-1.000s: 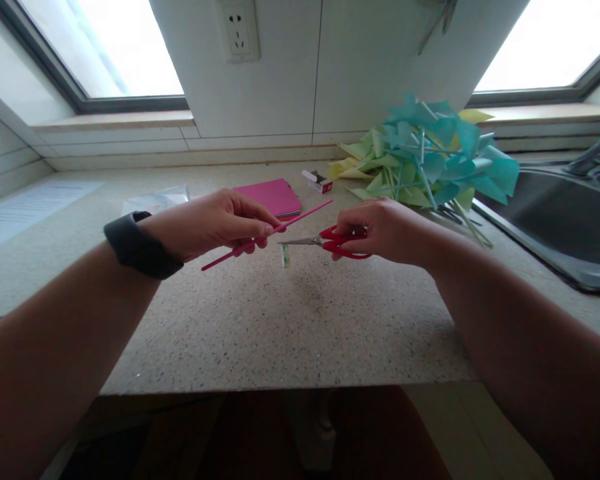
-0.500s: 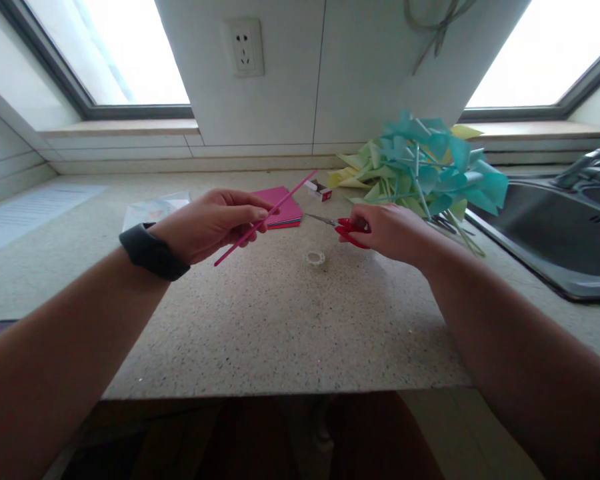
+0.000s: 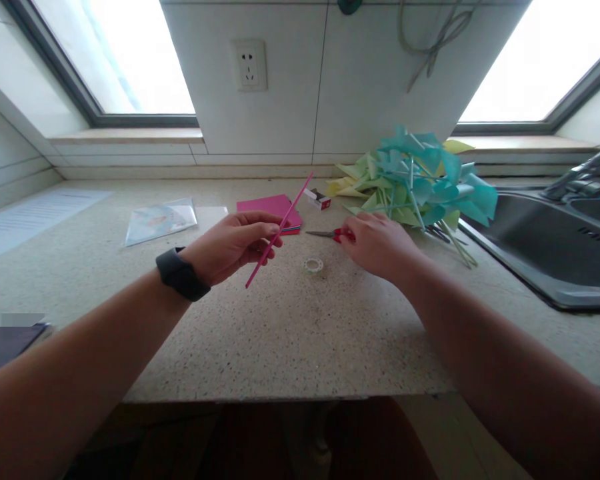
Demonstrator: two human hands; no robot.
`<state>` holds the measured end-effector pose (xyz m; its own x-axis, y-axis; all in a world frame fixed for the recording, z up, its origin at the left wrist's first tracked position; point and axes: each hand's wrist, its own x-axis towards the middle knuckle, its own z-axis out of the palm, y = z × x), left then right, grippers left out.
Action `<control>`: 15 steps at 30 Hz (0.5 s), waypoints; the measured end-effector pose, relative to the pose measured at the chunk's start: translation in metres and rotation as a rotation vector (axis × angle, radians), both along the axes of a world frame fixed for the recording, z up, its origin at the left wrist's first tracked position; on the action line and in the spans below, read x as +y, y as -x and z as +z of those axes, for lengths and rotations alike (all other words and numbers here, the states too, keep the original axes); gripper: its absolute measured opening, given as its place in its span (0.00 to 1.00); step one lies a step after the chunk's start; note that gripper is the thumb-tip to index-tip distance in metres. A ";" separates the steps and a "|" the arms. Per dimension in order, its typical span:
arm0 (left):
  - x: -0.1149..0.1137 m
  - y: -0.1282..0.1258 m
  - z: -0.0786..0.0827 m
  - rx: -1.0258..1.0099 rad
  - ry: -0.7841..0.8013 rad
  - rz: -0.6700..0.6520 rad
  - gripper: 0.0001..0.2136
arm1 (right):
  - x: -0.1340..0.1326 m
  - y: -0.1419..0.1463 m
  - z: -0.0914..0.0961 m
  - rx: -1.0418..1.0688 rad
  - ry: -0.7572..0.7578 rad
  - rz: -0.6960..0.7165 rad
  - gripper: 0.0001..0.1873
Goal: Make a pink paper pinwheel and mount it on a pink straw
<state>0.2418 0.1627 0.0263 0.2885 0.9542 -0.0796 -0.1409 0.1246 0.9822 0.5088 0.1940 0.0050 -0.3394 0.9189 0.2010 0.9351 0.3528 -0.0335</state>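
Between the thumb and fingers of my left hand (image 3: 250,243) is a thin pink stick (image 3: 261,265), slanting up to the right above the counter. My right hand (image 3: 380,243) is closed over the red handles of a pair of scissors (image 3: 325,234), whose blades point left, close together, low over the counter. Behind the stick lies a stack of coloured paper (image 3: 265,205) with a pink sheet on top. A small roll of tape (image 3: 313,266) sits on the counter between my hands. Just beyond the scissors is a small open box (image 3: 319,199).
Blue, green and yellow paper pinwheels (image 3: 415,173) are heaped at the back right, beside a steel sink (image 3: 545,247). At left are a clear plastic packet (image 3: 161,220), a printed sheet (image 3: 55,210) and a dark flat object (image 3: 10,347) at the edge.
My left hand has shifted right, and the pink stick now slants more steeply. My right hand has turned over the scissors, hiding more of the red handles. The view has tilted slightly.
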 end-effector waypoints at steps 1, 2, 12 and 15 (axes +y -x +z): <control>-0.002 -0.002 -0.002 -0.036 0.017 0.010 0.04 | -0.005 0.006 0.001 0.009 0.021 0.025 0.14; -0.004 -0.003 -0.004 -0.070 0.029 0.020 0.04 | -0.010 0.013 0.001 0.024 0.052 0.048 0.16; -0.029 -0.007 -0.022 -0.246 0.123 0.112 0.06 | -0.020 0.032 -0.016 0.189 0.165 0.095 0.19; -0.041 -0.004 -0.026 -0.267 0.151 0.113 0.09 | -0.014 0.029 -0.017 0.285 0.139 0.131 0.13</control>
<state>0.2454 0.1212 0.0007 0.2111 0.9644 -0.1591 -0.4120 0.2353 0.8802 0.4802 0.1800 -0.0115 -0.4047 0.8964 0.1807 0.8282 0.4431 -0.3431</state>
